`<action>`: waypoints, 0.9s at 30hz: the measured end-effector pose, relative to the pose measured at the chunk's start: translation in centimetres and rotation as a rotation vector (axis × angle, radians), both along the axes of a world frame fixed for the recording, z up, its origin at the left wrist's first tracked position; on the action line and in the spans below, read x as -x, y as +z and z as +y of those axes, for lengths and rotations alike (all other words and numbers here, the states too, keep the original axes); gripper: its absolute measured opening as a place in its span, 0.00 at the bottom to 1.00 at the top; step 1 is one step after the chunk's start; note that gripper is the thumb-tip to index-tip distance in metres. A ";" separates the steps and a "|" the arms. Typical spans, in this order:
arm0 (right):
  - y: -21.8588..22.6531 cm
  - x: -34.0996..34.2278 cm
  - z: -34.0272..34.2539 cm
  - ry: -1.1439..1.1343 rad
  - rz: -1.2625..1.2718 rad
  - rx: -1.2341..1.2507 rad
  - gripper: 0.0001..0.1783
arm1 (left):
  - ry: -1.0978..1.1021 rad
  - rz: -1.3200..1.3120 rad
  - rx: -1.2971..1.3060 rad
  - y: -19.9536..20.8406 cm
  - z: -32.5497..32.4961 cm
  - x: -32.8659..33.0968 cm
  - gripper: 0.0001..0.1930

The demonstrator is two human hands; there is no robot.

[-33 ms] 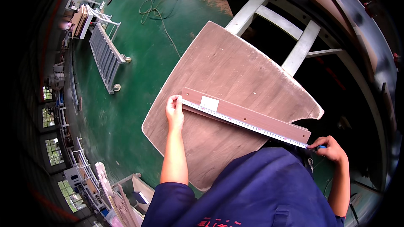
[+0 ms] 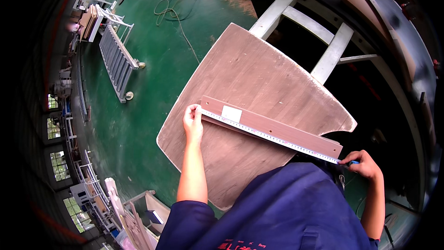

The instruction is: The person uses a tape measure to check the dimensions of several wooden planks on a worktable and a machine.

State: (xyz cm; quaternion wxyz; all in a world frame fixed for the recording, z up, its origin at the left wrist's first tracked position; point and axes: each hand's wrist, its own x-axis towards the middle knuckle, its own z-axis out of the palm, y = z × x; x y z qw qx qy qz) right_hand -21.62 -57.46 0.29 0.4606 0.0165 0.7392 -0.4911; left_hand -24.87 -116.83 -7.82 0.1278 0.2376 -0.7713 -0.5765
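A narrow brown wood-grain strip (image 2: 296,136) with several small holes and a blank-looking white label (image 2: 231,114) lies across a wood-grain board (image 2: 259,74). Along the strip's near edge runs a white tape measure blade (image 2: 277,141), pulled straight. My left hand (image 2: 193,119) pinches the blade's end against the strip's left end. At the other end, my right hand (image 2: 362,164) is closed round the tape measure, whose blue case (image 2: 354,162) shows only in part between the fingers. Another piece seems to lie under the strip.
Pale metal frame bars (image 2: 330,53) stand beyond the board, beside a large dark machine edge. A wheeled roller cart (image 2: 118,62) stands on the green floor at left, near a loose hose (image 2: 178,18). Long pale strips (image 2: 121,208) lean at lower left.
Both hands, the strip and the tape hold the same places relative to each other. Only a very slight shift of the whole view shows.
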 end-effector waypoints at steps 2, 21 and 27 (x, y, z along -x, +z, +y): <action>-0.2 0.0 0.0 -0.008 -0.013 0.004 0.25 | 0.014 -0.006 -0.014 0.3 0.3 -0.1 0.08; 0.6 0.0 -0.5 -0.084 -0.076 -0.025 0.25 | 0.093 0.014 0.434 -0.1 1.2 -0.2 0.09; 0.9 0.1 -0.7 -0.104 -0.104 -0.035 0.25 | -0.046 0.061 0.619 1.3 0.8 -0.5 0.09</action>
